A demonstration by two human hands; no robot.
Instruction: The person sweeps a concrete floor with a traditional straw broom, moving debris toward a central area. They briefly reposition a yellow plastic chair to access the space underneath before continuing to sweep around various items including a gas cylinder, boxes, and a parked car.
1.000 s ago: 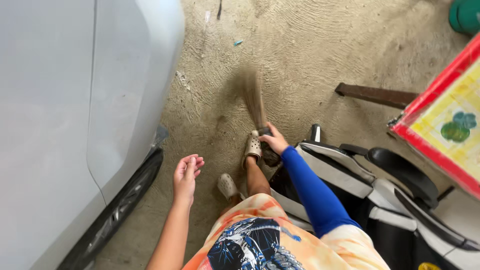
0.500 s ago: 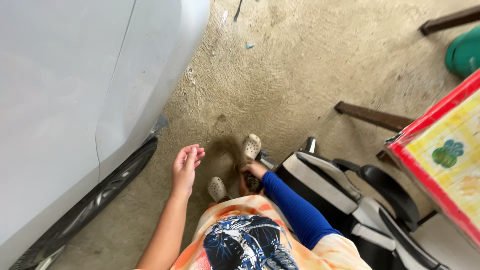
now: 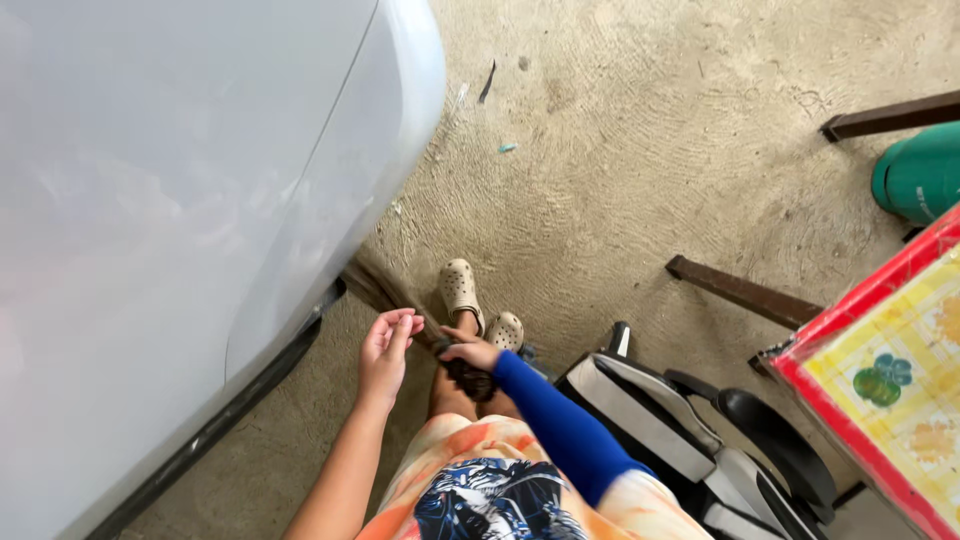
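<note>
**Standing beside the car: right hand on a dark handle, left hand loose and empty**

Pose. The person stands on the rough concrete floor [image 3: 620, 200], seen from above. The left arm is bare and reaches forward and down; the left hand [image 3: 385, 350] is turned palm inward, wrist slightly bent, just beside the pale body panel of the car [image 3: 180, 230]. The right arm wears a blue sleeve [image 3: 560, 425] and angles across the body toward the left, so the right hand [image 3: 470, 352] sits just beside the left one, above the knees.

Grip. Left hand: fingers gently curled and apart, nothing in them, not touching the car as far as I can see. Right hand: fingers closed around a dark, rounded handle end [image 3: 468, 378], which pokes out below the fist. A brownish blurred streak [image 3: 380, 290] runs from the hands up and left toward the car's lower edge; it looks like the shaft of the same thing.

Hidden or unclear. The streak is too smeared to say what tool it is or where its far end lies. Whether the left fingertips brush it cannot be told. Two beige perforated clogs [image 3: 462, 290] show ahead of the hands; the legs are mostly covered by the orange patterned shorts [image 3: 480, 480]. A scooter [image 3: 680, 440] to the right is cut off by the lower edge.
</note>
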